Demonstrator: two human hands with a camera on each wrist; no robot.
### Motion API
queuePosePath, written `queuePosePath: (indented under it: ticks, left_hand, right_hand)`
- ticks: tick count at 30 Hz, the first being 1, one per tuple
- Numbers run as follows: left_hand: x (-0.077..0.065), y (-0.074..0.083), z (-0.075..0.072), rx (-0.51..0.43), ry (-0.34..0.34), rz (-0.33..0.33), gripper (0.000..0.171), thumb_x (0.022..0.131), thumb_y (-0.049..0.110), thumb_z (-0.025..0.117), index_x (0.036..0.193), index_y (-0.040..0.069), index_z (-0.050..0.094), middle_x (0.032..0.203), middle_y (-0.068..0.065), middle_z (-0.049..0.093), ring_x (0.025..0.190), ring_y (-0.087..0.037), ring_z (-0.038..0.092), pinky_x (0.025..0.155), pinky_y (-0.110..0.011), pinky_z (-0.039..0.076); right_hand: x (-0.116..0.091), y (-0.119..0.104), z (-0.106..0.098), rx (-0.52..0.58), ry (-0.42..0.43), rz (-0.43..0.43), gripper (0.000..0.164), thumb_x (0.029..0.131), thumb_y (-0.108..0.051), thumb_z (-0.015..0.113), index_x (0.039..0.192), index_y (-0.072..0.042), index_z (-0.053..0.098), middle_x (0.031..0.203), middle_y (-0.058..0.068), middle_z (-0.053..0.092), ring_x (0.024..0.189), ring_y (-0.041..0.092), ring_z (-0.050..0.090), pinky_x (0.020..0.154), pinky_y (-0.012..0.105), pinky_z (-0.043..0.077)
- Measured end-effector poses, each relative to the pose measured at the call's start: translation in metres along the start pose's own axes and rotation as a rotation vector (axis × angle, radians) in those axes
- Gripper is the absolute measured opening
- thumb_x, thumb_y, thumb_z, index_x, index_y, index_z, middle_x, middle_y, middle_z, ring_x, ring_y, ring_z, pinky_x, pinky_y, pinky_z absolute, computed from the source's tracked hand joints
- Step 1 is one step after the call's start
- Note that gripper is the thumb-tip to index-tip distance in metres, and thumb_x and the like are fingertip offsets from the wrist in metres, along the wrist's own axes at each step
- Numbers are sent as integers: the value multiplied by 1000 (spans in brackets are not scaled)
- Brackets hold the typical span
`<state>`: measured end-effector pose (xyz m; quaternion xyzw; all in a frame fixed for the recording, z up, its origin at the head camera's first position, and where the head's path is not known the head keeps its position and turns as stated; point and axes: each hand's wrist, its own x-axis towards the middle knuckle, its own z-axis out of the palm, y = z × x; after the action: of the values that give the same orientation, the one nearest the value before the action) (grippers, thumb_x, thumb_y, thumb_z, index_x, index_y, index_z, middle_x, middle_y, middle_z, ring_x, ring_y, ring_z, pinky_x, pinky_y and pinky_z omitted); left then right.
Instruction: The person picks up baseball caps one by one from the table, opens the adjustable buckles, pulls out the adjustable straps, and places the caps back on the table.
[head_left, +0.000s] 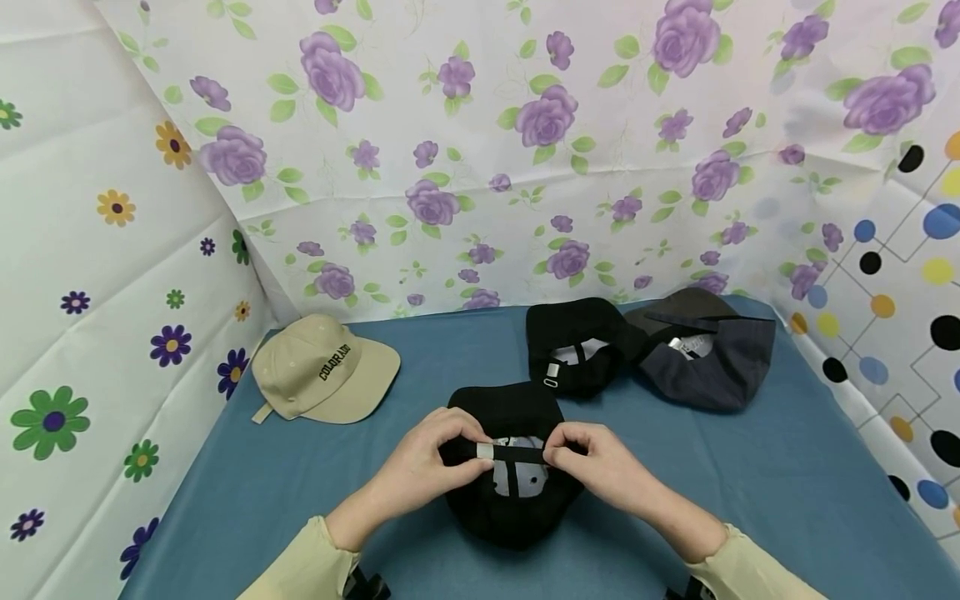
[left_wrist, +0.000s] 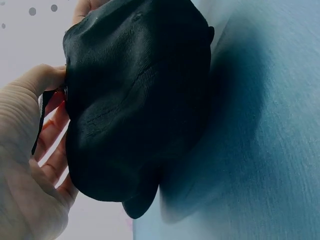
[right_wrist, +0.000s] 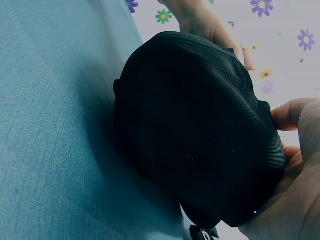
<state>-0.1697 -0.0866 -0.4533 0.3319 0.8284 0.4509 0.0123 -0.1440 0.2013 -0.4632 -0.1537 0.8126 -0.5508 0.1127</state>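
Note:
A black cap (head_left: pixel 510 525) is held in front of me with its back opening towards me, the pale lining showing inside. Across that opening runs its black strap (head_left: pixel 519 455), with a silver buckle (head_left: pixel 485 451) at the left. My left hand (head_left: pixel 423 458) pinches the strap at the buckle between thumb and fingers. At the strap's other end, my right hand (head_left: pixel 600 462) pinches it close to the cap's edge. Both wrist views show the dark crown of the cap (left_wrist: pixel 140 100) close over the blue cloth, hiding part of the fingers.
A beige cap (head_left: pixel 296 371) lettered COLORADO lies at the back left. Behind my right hand are another black cap (head_left: pixel 570 321) and a dark grey cap (head_left: pixel 705 379), side by side. Blue cloth (head_left: pixel 315 467) covers the table, and patterned sheets (head_left: pixel 480 167) hang around it.

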Motion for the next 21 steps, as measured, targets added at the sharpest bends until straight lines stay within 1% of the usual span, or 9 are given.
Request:
queuePosePath:
  ticks: [4,9,15,21]
  left_hand:
    - [0,-1,0,0,-8,-6,14,92,37,79,105,36,72,110,19,64,106,-7,56,95,-35,48]
    - [-1,0,0,-7,-9,-19,14,93,38,78,105,37,71,111,19,63,107,-7,56,96,-35,48]
    - [0,1,-1,5,-4,-13,13,93,36,78,105,36,71,111,20,63,107,-6,56,96,-35,48]
    - [-1,2,-2,-15,-14,-16,13,93,37,78,105,33,72,112,19,63,108,-8,56,96,-37,48]
  right_hand:
    - [-1,-1,0,-5,-10,3,15,100,-15,60,91,-17,72,94,0,65,87,21,57,74,32,46]
    - [-2,0,-1,5,-18,-24,15,100,-13,60,88,-15,70,90,1,64,82,19,55,70,31,45]
    - [-2,2,-2,9,-14,-29,14,99,-12,60,90,-9,70,90,2,64,81,19,55,70,31,46]
    - [-1,3,-3,21,12,-17,15,99,-9,57,92,-6,70,92,3,66,79,19,55,69,31,47]
